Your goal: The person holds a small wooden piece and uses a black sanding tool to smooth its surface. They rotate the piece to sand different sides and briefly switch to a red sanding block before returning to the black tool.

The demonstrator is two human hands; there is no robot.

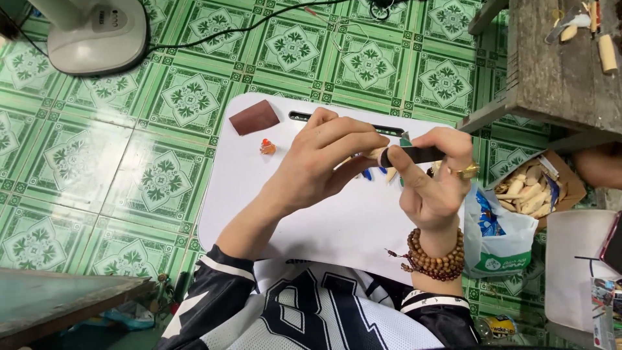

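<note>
Left hand (324,159) pinching small pale wood piece (374,153) over white tabletop (337,227), fingers clamped. Right hand (433,178) gripping dark sanding stick (414,154) against it. Best with short light strokes, piece braced firm, fingertips kept off abrasive.

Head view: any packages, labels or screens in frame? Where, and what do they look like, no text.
Plastic bag: right of the white lap board, white with green print, blue wrapper inside.
Brown paper bag: right, open, holding pale wood pieces.
Can: bottom right floor, yellow and blue, on its side.
Printed pack: far right edge, multicoloured, mostly cut off.
No screens.
</note>
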